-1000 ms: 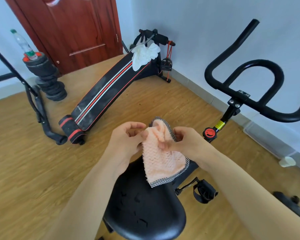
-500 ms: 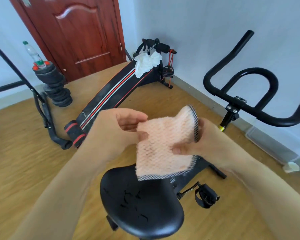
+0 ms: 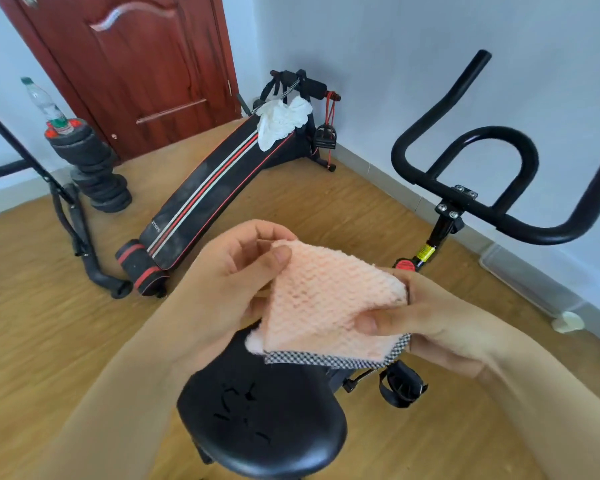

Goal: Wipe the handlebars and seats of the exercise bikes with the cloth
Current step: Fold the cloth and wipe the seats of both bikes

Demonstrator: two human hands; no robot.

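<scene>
- Two bare hands hold a peach waffle-weave cloth over the front of an exercise bike's black saddle; whether the cloth touches the saddle cannot be told.
- The left hand pinches the cloth's upper-left corner between its thumb and curled fingers.
- The right hand pinches the cloth's right edge, thumb pressed on top and fingers hidden underneath.
- The cloth is stretched between both hands, with its black-and-white checked trim along the edge nearest the saddle.
- The bike's black handlebars stand ahead and to the right of the saddle, well apart from the cloth.
- A red knob shows beyond the saddle, just behind the right hand, and a strapped pedal sits low at the saddle's right.
- Ahead and left of the saddle, a black sit-up bench with red and white stripes lies on the wood floor, with a crumpled white rag draped over its far end.
- Farther left of the saddle, a stack of black weight plates carries a clear plastic bottle, before a dark red door.
</scene>
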